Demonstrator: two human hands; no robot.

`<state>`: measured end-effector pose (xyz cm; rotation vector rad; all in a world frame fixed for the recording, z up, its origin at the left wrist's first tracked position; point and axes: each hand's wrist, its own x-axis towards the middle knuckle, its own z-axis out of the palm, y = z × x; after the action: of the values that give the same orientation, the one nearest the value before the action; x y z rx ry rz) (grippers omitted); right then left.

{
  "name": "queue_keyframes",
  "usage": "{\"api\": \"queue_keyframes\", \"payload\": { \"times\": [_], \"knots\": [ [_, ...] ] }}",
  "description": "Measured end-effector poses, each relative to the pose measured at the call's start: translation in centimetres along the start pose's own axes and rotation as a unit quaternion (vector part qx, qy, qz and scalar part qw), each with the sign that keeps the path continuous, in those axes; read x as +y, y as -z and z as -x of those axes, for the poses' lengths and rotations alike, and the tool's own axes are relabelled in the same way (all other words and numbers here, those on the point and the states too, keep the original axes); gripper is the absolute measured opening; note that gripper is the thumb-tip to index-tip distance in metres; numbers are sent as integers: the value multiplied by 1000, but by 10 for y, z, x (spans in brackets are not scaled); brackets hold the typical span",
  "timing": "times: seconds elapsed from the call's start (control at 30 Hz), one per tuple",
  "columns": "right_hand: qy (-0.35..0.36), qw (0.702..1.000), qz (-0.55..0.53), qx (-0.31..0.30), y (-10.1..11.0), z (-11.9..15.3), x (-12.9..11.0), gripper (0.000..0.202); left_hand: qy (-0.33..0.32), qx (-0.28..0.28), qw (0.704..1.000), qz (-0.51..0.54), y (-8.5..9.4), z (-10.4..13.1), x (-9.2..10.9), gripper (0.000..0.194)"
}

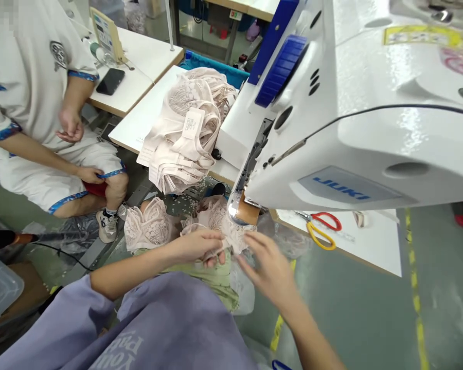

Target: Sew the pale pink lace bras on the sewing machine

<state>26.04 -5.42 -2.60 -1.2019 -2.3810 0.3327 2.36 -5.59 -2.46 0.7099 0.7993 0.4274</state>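
A beige lace bra lies in front of me, partly under the rounded arm end of a white JUKI sewing machine. My left hand is closed on its near edge, thumb and fingers pinching the fabric. On the other side, my right hand has its fingers stretched and apart, the tips touching the lace beside the machine. Another lace cup rests to the left of my left hand. Part of the fabric under the machine end is hidden.
A pile of beige bras with a paper tag lies on the white table. Scissors with red and orange handles lie on a board at right. A seated co-worker is at left, near a phone. Green cloth hangs below my hands.
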Motion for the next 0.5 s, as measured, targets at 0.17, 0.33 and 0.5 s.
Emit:
{"api": "queue_keyframes", "payload": {
  "times": [0.17, 0.33, 0.5],
  "knots": [
    [-29, 993, -90, -72, -28, 4, -7, 26, -67, 85, 959, -263, 1, 9, -2, 29],
    [-363, 907, -199, 73, -18, 10, 13, 33, -212, 286, 865, -354, 3, 7, -55, 44],
    [-468, 704, -528, 78, -24, 3, -24, 40, -82, -27, 996, -7, -26, -16, -101, 75]
  ]
}}
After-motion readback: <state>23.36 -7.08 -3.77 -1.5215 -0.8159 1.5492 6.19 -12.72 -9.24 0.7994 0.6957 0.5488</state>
